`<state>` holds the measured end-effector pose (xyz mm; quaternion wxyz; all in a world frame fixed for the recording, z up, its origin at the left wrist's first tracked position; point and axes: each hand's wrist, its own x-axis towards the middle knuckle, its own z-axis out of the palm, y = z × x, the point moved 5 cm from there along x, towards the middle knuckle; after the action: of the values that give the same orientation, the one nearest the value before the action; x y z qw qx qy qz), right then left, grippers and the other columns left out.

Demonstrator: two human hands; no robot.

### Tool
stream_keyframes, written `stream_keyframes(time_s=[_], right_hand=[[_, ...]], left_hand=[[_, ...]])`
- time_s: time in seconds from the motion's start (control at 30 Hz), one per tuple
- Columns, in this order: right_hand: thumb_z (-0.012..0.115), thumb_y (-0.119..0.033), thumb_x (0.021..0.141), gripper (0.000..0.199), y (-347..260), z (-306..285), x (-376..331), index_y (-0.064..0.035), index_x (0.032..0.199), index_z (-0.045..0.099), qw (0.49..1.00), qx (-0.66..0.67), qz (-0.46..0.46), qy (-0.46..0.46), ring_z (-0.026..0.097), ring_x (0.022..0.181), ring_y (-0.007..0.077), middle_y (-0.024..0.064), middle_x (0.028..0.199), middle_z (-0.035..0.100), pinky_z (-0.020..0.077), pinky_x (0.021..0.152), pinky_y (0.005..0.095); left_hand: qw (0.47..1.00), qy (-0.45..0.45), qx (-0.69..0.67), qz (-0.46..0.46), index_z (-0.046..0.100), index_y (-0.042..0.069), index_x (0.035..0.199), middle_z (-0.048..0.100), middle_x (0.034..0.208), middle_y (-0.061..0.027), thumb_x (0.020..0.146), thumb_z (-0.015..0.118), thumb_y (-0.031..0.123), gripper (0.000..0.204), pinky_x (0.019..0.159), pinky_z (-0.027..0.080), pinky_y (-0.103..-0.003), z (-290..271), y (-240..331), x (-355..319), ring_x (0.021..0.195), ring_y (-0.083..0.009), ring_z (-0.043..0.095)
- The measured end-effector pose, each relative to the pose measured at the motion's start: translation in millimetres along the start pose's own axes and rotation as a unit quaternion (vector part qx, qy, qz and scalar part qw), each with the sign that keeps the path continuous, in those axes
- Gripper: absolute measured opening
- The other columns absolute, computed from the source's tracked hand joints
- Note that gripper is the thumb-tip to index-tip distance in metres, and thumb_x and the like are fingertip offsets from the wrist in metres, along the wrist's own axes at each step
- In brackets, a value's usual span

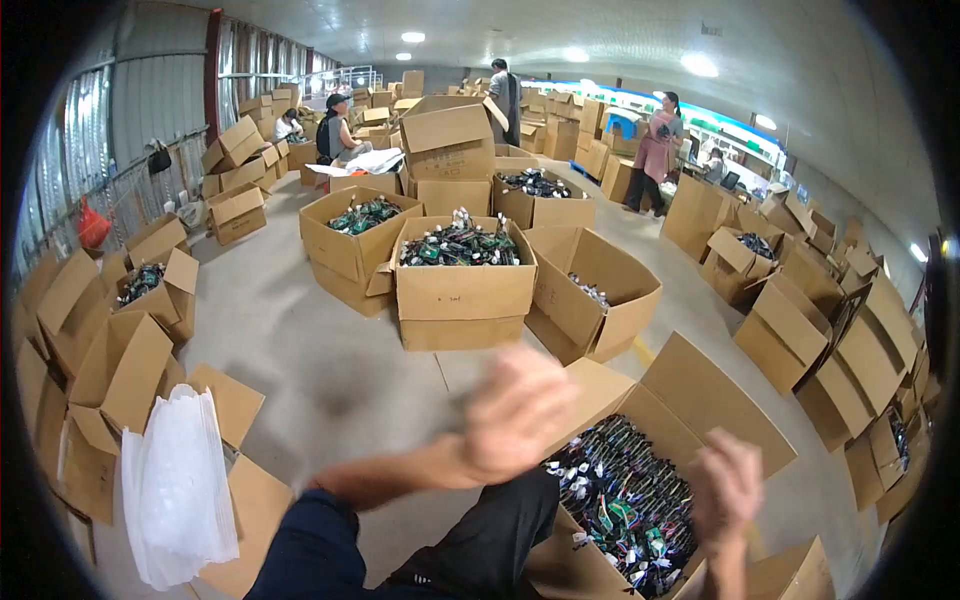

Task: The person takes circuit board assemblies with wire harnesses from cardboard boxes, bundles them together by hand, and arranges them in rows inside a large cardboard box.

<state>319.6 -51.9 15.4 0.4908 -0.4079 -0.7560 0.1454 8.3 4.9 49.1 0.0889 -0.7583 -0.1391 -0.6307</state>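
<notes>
- The left hand (pixel 515 412) is bare: no glove, no ring and no watch can be made out, though it is badly smeared by motion blur, so fine detail is lost.
- The left forearm (pixel 390 478) is bare too, with no sleeve reaching over it.
- The right hand (pixel 727 487) is also ungloved and slightly blurred; the wrist below it shows no band or strap.
- The legs wear dark navy trousers (pixel 325 545) of plain cloth, with no pattern or stripe visible.
- The cloth folds into soft creases near the knee (pixel 510 515), where it looks almost black.
- No shoes or upper garment come into view.
</notes>
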Motion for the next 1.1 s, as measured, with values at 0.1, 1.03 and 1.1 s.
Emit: stream_keyframes(time_s=[0.1,1.03,1.1], right_hand=[[0.078,0.001,0.072,0.027,45,11,-99,-0.0078,0.097,0.073,0.958,-0.286,0.028,0.005,0.067,0.098,0.0341,0.0137,0.114,0.072,0.0534,0.089,0.0444],[0.079,-0.019,0.074,0.021,119,117,-278,-0.0104,0.093,0.074,0.885,-0.353,0.298,0.059,0.059,0.104,0.0335,0.013,0.107,0.066,0.0405,0.086,0.0474],[0.077,-0.016,0.077,0.019,119,103,-259,-0.0087,0.093,0.071,0.889,-0.351,0.285,0.073,0.059,0.102,0.0336,0.0121,0.109,0.066,0.042,0.087,0.0475]], left_hand=[[0.969,-0.216,-0.087,-0.079,0.07,0.0,0.104,0.069,0.109,-0.0119,0.092,0.068,0.012,0.018,0.095,0.05,-0.046,120,22,-123,0.106,-0.0287,0.065],[0.824,-0.5,-0.157,-0.217,0.07,0.004,0.093,0.065,0.097,-0.0168,0.086,0.071,0.026,0.023,0.085,0.052,-0.047,311,48,-263,0.095,-0.0371,0.062],[0.825,-0.492,-0.122,-0.251,0.07,0.003,0.092,0.068,0.096,-0.0179,0.087,0.068,0.02,0.018,0.079,0.054,-0.048,324,33,-260,0.091,-0.039,0.066]])
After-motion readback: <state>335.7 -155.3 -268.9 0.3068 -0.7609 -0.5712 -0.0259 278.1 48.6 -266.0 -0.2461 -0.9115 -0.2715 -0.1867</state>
